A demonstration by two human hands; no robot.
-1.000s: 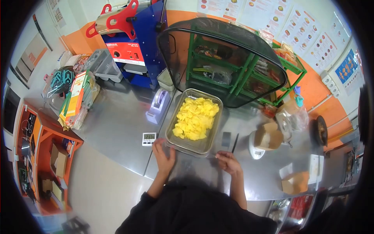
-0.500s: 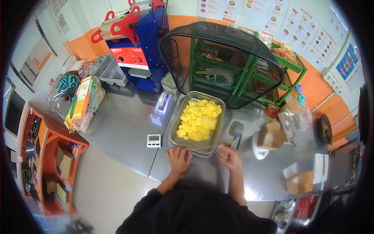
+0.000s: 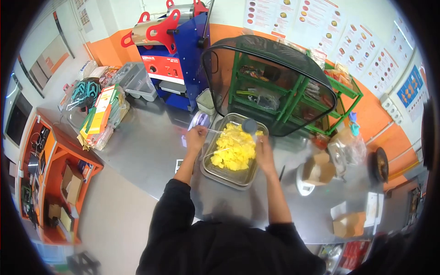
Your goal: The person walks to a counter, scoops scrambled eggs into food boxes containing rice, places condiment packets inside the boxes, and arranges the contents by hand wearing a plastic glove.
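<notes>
A clear rectangular tray [image 3: 248, 182] of yellow food pieces [image 3: 233, 156], resembling scrambled egg, stands on the steel table. My left hand [image 3: 197, 134] is closed at the tray's left edge, its fingers pinching a thin pale strip [image 3: 213, 131] that reaches over the food. It may be clear plastic; the glare hides its shape. My right hand [image 3: 264, 151], slightly blurred, grips a scoop with a dark round head [image 3: 249, 126] above the far right part of the food. The scoop's handle is mostly covered by my fingers.
A mesh food cover [image 3: 275, 48] leans behind the tray, before green racks [image 3: 288, 104]. At left are a tape dispenser [image 3: 200, 120], a partly covered timer [image 3: 178, 164] and a blue sealing machine [image 3: 192, 59]. Rightward stand a scale [image 3: 304, 187] with a cardboard box [image 3: 319, 168] and a dark stick [image 3: 282, 173].
My right hand has picked up the scoop from the table and brought it over the tray. My left hand has moved up and forward along the tray's left side, now with the strip.
</notes>
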